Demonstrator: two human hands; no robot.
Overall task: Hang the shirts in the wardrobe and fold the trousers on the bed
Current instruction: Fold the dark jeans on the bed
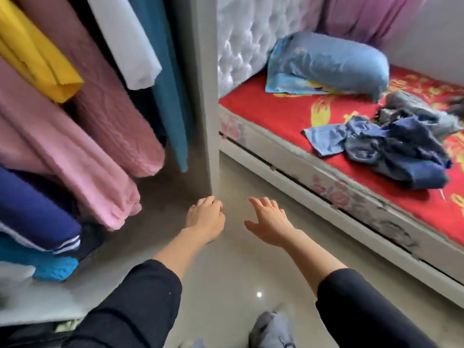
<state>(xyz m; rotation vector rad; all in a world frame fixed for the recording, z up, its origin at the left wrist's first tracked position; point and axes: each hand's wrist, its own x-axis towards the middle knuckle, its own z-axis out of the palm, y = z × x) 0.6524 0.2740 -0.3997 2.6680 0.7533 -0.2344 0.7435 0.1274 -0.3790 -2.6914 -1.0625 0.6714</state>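
Looking down on a glossy grey floor (226,285) between a wardrobe (203,96) at left and a bed (326,189) at right. Showing hangings packed close inside the wardrobe: yellow cloth (32,51), pink cloth (88,121), white cloth (123,38), teal cloth (170,84), and navy cloth (32,212) lower at the left. Showing a red sheet (276,114) with gold print over the bed, and a tufted white headboard (251,33) at the head end, against the wardrobe's side panel. Finding a blue pillow (326,64) at the bed's head end, close to the headboard. Finding the clothes (401,146) in a crumpled blue and grey heap near the bed's front edge, past the pillow toward the foot end, with one pale blue piece lying out along the sheet toward the head end. Catching a blurred grey cloth (271,330) on the floor at the bottom of the view.

Reaching both arms forward over the floor in black sleeves (140,310). Holding nothing in the left grip (206,214), back up with fingers loosely curled, just before the foot of the wardrobe's side panel; cannot tell whether touching it. Holding nothing in the right grip (268,222) either, with fingers spread and relaxed and thumb out to the left, over bare floor just beside the left grip and well apart from the clothes.
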